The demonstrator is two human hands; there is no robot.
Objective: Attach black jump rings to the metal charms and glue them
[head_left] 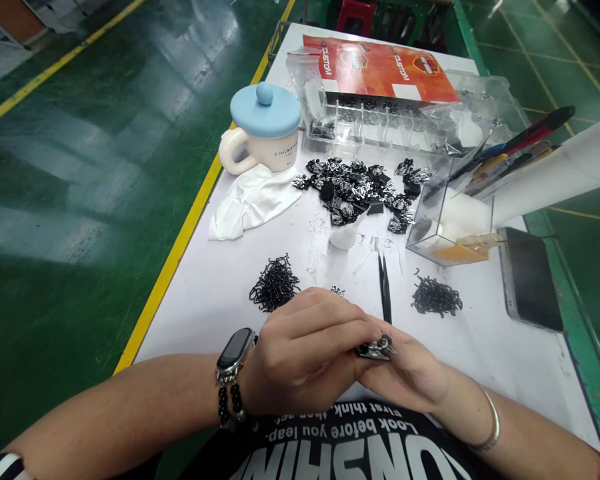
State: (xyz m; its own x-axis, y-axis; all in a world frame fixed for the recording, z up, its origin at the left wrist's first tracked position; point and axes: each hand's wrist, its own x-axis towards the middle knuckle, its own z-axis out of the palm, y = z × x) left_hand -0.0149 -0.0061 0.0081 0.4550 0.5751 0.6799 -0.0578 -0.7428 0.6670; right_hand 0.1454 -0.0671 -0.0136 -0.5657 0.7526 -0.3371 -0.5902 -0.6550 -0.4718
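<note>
Nearest the camera, the left hand [305, 353] curls closed over a small black-and-silver metal part [377, 349], and the right hand [405, 377] pinches it from below, both grips shut, above the white worktop [205, 333]. Beyond lie a black wire heap [275, 283], black tweezers [384, 290] and a second black wire heap [437, 298].

We stand over a long white-topped workbench [510, 380] with a green edge strip [585, 333], on a glossy green floor [70, 200] marked by yellow painted lines [180, 260]. Broad pale patches of reflected light lie across the floor. Past the bench's far end we see a red plastic stool [355, 13], and an orange-topped piece of furniture [10, 20] stands in the far left corner.
</note>
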